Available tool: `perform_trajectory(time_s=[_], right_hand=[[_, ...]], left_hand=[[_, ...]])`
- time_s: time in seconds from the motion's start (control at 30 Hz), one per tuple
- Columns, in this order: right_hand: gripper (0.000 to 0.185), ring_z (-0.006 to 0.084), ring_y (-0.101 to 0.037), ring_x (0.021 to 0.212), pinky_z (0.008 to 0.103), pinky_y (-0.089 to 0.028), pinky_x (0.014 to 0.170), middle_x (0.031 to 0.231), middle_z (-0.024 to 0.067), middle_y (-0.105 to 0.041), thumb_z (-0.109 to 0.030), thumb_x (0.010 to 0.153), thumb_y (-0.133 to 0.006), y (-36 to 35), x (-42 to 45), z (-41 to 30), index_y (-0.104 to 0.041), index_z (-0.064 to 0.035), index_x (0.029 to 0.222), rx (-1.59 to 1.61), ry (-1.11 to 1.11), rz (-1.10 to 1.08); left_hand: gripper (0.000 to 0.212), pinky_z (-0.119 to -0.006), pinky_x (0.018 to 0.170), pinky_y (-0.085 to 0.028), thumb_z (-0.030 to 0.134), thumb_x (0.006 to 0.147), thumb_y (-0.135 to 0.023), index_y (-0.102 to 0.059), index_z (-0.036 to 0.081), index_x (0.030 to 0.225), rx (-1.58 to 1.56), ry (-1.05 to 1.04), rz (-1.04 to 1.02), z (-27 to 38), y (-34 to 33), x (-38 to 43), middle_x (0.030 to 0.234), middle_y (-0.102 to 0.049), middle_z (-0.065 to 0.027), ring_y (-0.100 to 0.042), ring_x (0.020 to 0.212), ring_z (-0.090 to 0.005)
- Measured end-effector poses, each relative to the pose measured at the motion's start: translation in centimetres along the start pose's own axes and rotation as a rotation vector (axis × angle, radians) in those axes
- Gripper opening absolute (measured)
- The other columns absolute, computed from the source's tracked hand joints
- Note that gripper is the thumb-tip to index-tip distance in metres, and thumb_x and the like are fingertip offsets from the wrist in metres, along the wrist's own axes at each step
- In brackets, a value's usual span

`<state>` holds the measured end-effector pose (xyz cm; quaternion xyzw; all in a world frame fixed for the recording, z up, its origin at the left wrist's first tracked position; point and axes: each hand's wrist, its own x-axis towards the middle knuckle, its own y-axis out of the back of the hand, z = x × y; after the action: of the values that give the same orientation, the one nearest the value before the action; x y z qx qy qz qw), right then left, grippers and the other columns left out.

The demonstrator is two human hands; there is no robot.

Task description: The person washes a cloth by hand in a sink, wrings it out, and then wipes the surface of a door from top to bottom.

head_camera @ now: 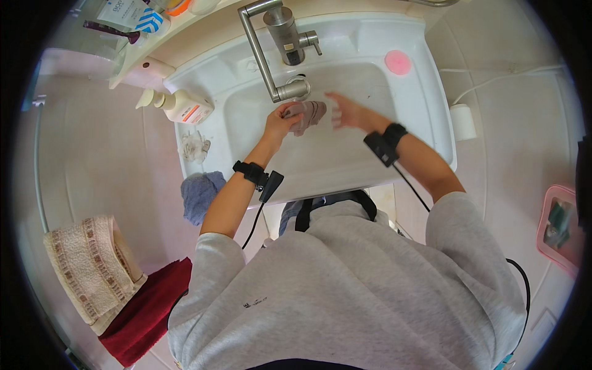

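Note:
My left hand grips a wet-looking, pinkish-brown cloth with dark stripes, perhaps a sock, over the basin of a white washbasin. The cloth lies just below the spout of the metal faucet. To its right, my right hand is apart from the cloth, fingers spread and slightly blurred, with nothing in it. Whether water is running cannot be made out.
A pump bottle, a whitish crumpled clump and a blue-grey cloth line the basin's left rim. A round pink object sits at the back right. Towels hang at left; a shelf overhangs the back left.

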<state>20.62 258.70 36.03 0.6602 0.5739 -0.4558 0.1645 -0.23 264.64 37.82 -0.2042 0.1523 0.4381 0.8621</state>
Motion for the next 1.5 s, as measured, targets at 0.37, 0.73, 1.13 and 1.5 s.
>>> perform_trajectory(time_s=[0.37,0.73,1.13,1.5], right_hand=[[0.033,0.0222,-0.046,0.095,0.0402,-0.04,0.079,0.105,0.0089,-0.044,-0.016,0.081,-0.036,-3.8,2.4,5.7,-0.035,-0.0101,0.113,0.748,0.348,-0.395],[0.038,0.0214,-0.044,0.097,0.0378,-0.041,0.078,0.106,0.0065,-0.044,-0.031,0.079,-0.048,-5.3,-3.4,3.1,-0.039,-0.0111,0.11,0.355,0.119,-0.185],[0.019,0.0175,-0.049,0.083,0.0308,-0.042,0.072,0.093,0.0054,-0.049,-0.018,0.081,-0.042,-6.4,-1.2,5.0,-0.045,-0.0093,0.097,0.646,-0.157,-0.245],[0.019,0.0148,-0.047,0.088,0.0273,-0.038,0.077,0.093,0.004,-0.048,-0.005,0.077,-0.043,-11.3,-0.5,4.9,-0.046,-0.0116,0.094,0.323,0.543,-0.014]], left_hand=[[0.029,-0.024,0.07,-0.045,0.013,0.076,-0.056,-0.048,0.004,0.102,-0.077,0.027,-0.027,-0.4,-0.1,-3.6,0.094,-0.054,-0.005,-0.053,0.082,-0.0123],[0.064,-0.031,0.075,-0.045,0.015,0.073,-0.06,-0.022,0.005,0.123,-0.22,0.271,-0.077,2.1,1.8,-2.6,0.118,-0.037,-0.0119,-0.047,0.097,-0.0213],[0.05,-0.023,0.069,-0.041,0.017,0.066,-0.068,-0.039,0.008,0.106,0.159,-0.302,-0.045,-2.0,2.2,-1.8,0.107,-0.039,-0.0087,-0.044,0.088,-0.0134],[0.015,-0.027,0.056,-0.042,0.016,0.076,-0.053,-0.044,0.004,0.081,-0.638,0.042,0.498,-2.5,-0.6,-0.9,0.073,-0.05,-0.0035,-0.048,0.064,-0.0123]])
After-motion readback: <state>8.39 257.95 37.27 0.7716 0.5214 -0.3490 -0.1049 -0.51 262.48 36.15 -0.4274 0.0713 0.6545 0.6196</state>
